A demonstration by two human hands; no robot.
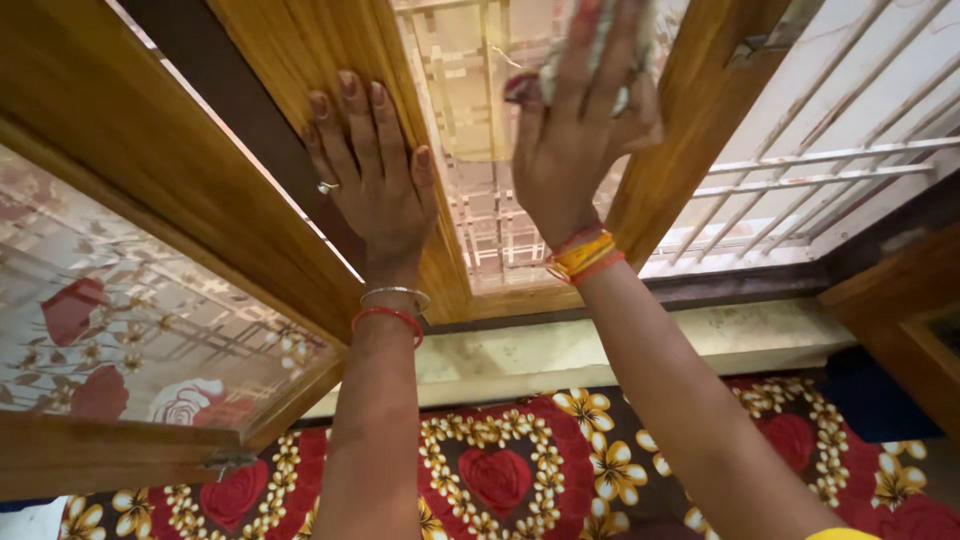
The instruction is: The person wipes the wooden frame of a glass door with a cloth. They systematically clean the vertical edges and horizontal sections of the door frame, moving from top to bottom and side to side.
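Patterned frosted glass (480,150) of the middle window panel, set in a varnished wooden frame (300,60), was the surface both hands worked on; its long axis ran up and away from the stone sill (600,345), tilting slightly leftward in the view. The right hand (585,130) lay flat on that glass near the top of the pane, fingers spread and loosely closed over a crumpled pale cloth with a red patch (545,80), pressing it against the pane; orange, yellow and red bangles (583,257) ringed its wrist. The left hand (375,170) rested open and flat on the frame's left wooden upright, just beside the glass, its grip released, holding nothing; a ring showed on one finger, and a silver bangle (395,294) and a red bangle (388,317) circled the wrist.

Left of the middle panel, a second wooden-framed pane with red rose prints (120,330) swung open toward the viewer. Right of the middle panel, white metal window bars (830,160) crossed a bright opening. Below the sill lay a red bedcover with hearts and yellow-white flowers (500,470). No packages, labels or signs appeared.
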